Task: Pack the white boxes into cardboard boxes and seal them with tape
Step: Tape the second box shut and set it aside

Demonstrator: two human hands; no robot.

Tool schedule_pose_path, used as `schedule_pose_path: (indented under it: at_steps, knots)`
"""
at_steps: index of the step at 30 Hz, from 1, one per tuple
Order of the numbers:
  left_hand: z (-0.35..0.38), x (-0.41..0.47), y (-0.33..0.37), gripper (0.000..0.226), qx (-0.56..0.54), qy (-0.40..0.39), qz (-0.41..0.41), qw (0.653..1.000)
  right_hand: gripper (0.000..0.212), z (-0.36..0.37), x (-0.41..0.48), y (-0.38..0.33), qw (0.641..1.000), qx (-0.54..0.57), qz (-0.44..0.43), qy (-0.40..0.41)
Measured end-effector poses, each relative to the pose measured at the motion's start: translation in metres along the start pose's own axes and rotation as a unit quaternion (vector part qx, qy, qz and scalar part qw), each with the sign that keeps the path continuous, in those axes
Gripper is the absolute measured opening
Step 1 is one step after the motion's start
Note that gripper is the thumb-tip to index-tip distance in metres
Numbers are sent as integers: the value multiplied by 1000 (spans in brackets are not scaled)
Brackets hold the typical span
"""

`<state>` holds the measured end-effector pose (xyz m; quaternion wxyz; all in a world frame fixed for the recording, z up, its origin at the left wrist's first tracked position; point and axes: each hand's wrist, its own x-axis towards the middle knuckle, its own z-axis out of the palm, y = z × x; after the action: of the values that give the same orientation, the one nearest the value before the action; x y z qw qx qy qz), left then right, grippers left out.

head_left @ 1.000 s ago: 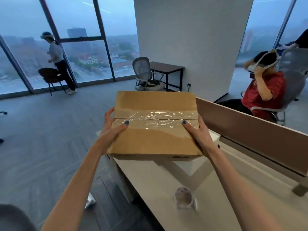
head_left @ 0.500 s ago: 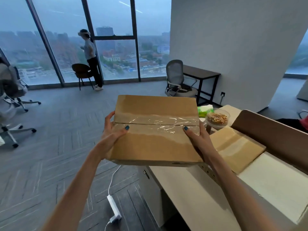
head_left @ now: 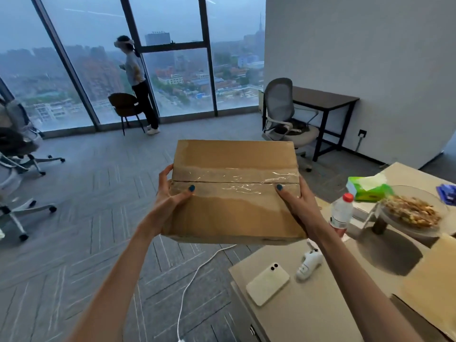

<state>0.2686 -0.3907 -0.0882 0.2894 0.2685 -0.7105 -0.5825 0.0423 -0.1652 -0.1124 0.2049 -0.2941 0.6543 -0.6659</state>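
Grey office floor (head_left: 74, 218) and tall windows (head_left: 172, 70) lie behind a sealed cardboard box (head_left: 234, 208) held up in both hands.

Clear tape (head_left: 237, 180) runs across the box's top seam, and the box hangs in the air to the left of the table (head_left: 308, 312), over the floor. At the box's left edge the left hand (head_left: 170, 196) has its thumb on the top and fingers (head_left: 164, 175) curled round the side, clamped on the cardboard; the right hand (head_left: 298, 203) clamps the right edge likewise. On the table, to the right of the box, stand a water bottle (head_left: 341, 212), a green tissue pack (head_left: 367, 188) and a glass dish of snacks (head_left: 412, 213); below the box lie a phone (head_left: 267, 283) and a white controller (head_left: 307, 265). Beyond the box a person (head_left: 138, 82) stands by the windows, beside a dark chair (head_left: 125, 107).
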Motion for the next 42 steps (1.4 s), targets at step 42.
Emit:
schedule_pose_path:
  at_steps: [42]
  knots:
    - [158,690,-203,87,-17,-596,-29,802,57,127,386,223,810,11,165,563]
